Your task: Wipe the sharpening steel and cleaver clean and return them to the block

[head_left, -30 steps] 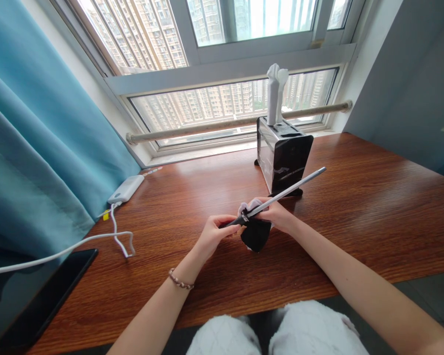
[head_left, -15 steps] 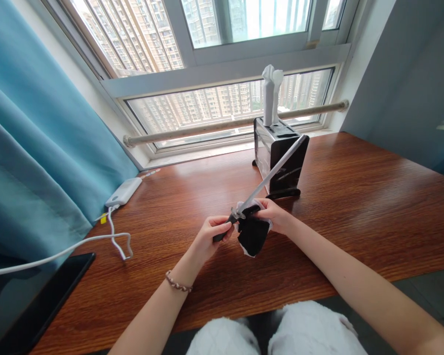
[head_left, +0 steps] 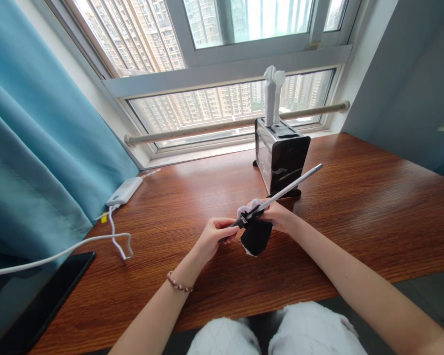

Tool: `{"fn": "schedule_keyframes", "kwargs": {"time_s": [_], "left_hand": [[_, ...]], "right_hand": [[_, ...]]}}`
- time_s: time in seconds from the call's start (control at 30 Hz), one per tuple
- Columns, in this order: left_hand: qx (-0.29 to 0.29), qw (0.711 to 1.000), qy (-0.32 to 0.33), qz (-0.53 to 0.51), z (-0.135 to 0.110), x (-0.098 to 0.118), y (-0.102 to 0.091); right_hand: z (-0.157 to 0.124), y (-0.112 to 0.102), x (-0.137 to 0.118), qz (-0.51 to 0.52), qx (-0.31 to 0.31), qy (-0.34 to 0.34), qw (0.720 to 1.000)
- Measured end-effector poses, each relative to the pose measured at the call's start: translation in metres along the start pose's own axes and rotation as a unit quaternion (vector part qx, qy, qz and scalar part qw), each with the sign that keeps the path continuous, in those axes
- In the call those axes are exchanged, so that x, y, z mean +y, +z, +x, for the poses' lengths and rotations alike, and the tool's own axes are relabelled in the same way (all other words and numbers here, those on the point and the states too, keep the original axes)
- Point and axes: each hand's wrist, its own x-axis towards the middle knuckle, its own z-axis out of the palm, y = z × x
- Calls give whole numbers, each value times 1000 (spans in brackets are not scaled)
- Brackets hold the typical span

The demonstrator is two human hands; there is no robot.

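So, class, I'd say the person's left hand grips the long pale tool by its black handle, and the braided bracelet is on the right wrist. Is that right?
Not quite: the head view shows the braided bracelet on the left wrist, not the right. The left hand does grip the long pale tool by its black handle.

Ahead of the right hand [head_left: 279, 216], the way is blocked by the block [head_left: 289, 165], topped by white uprights [head_left: 270, 101]. The approach is crossed by the slanted rod [head_left: 288, 188]; below it, the gap between the hands is partly filled by the black piece [head_left: 257, 238]. Passage is left over the desk [head_left: 370, 197] rightward, and leftward up to the cable [head_left: 113, 236].
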Motion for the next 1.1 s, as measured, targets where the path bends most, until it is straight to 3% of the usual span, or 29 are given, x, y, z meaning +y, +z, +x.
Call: {"fn": "schedule_keyframes", "kwargs": {"time_s": [0.3, 0.57, 0.73, 0.8, 0.97, 1.1], "left_hand": [[52, 997, 41, 29, 1, -4, 3], [-1, 997, 39, -68, 4, -9, -3], [-20, 993, 69, -93, 3, -7, -9], [-23, 992, 76, -97, 2, -6, -10], [-17, 993, 85, -80, 2, -7, -10], [20, 995, 93, -40, 2, -9, -8]], "right_hand": [[1, 5, -3, -46, 17, -16, 999], [0, 5, -5, -68, 52, -7, 996], [-2, 6, 3, -137, -1, 65, 988], [-2, 7, 3, -116, -1, 69, 991], [-1, 7, -3, -28, 74, 21, 997], [1, 7, 3, -26, 80, 32, 996]]}}
